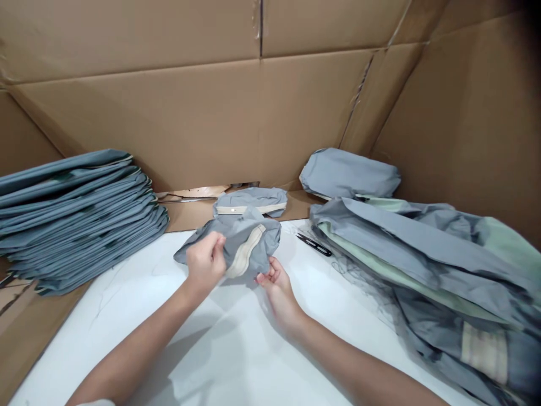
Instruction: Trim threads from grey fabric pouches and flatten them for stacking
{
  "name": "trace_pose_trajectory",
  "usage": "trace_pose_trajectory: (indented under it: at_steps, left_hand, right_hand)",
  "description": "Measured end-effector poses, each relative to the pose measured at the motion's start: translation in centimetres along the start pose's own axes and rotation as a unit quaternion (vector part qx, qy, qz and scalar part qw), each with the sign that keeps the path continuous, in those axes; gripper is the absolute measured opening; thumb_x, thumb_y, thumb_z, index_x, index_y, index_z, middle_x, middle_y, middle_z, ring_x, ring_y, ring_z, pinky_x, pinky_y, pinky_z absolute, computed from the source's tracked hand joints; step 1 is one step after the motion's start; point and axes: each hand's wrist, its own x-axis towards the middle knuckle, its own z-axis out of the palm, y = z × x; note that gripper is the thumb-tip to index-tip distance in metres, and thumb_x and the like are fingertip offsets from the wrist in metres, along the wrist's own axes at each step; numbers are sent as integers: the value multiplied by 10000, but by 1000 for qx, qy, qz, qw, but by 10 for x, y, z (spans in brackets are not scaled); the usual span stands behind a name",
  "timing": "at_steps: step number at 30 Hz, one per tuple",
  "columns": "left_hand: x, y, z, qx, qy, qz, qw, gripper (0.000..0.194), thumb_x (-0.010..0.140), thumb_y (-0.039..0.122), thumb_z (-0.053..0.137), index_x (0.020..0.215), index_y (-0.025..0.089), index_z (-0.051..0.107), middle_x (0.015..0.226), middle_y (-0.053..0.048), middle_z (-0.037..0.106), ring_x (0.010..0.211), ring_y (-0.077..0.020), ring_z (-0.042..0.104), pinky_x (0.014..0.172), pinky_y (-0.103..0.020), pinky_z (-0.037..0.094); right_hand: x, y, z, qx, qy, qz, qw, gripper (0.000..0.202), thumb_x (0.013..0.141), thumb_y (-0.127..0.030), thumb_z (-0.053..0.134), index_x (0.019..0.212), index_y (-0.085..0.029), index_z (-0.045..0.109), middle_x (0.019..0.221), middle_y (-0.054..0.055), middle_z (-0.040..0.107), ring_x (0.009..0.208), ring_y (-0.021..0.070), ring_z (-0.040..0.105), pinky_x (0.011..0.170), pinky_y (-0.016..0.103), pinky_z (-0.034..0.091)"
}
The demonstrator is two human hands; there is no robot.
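Seemingly, grey cloth (230, 231) in right hand (279, 288)

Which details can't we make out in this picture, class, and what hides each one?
Head view: whether the left hand holds anything; its curled fingers hide the palm.
Head view: part of the zipped pouch's front; the grey fabric piece covers it.
Head view: the left end of the folded stack; cut off by the picture's left edge.
Head view: the rest of the cloth pile; cut off by the right edge.
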Motion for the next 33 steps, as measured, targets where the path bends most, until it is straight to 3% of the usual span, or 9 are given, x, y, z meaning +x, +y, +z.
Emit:
trace_pose_trajectory:
  at_steps: [3,6,7,10,13,16,24,28,33]
  left_hand:
    - [-15,-4,-9,-24,-8,139,990,166,830,98,386,702,161,473,521,13,437,478,-86,389,501,-216,293]
    - [-30,-5,-24,5,-19,204,979,155,819,99,395,709,162,485,511,6,437,487,-101,376,506,-245,270]
    - [-32,-4,-29,7,-46,215,975,154,820,117,404,699,165,487,511,6,443,485,-101,374,505,-250,260]
    - [-26,0,-39,-90,-220,150,960,275,871,235,351,630,164,462,524,8,470,490,-88,405,503,-237,272]
    - [2,4,-38,-191,-339,-53,920,430,913,378,233,604,158,434,557,11,493,534,-79,470,521,-201,329]
    - [33,5,-30,-135,-335,-123,924,337,835,506,413,837,183,506,720,28,568,576,-83,495,550,-200,345]
    - [32,3,-7,-151,-321,71,932,252,871,325,424,1073,227,540,1001,-46,536,851,-122,525,756,-240,420]
    - [18,12,6,-248,-212,123,937,178,858,191,424,834,191,600,897,-52,576,925,-140,496,859,-295,411]
    - [5,26,6,-249,-116,130,953,265,853,102,347,665,155,527,665,-36,525,711,-108,493,663,-236,419]
  right_hand:
    - [9,-13,-20,-42,-134,61,988,634,553,-327,746,1079,-186,422,939,28,583,788,53,557,704,155,450]
    - [18,-40,-43,-140,-308,154,928,784,493,-334,787,1169,-166,428,1097,74,560,931,95,570,812,207,475]
    - [20,-50,-48,-162,-313,172,920,781,528,-395,759,1201,-180,424,1162,80,530,974,104,564,832,223,479]
    - [23,-64,-50,-199,-201,158,946,644,696,-547,564,1246,-256,399,1264,60,466,1016,109,551,793,232,497]
    - [23,-58,-39,-218,-116,75,966,641,698,-545,563,1243,-247,405,1238,56,495,985,111,551,721,184,479]
    - [20,-45,-31,-253,-102,-19,962,599,725,-551,523,1214,-211,456,1161,42,548,978,101,530,770,165,445]
    - [10,-41,-39,-249,-66,-92,962,571,748,-643,397,928,-143,607,845,34,602,728,73,483,657,163,385]
    - [8,-44,-35,-155,-24,-31,987,548,662,-675,495,660,-132,564,619,14,538,576,57,414,542,170,341]
    - [6,-50,-28,-109,81,-10,991,478,608,-601,605,589,-135,501,531,-17,482,503,36,348,480,170,282]
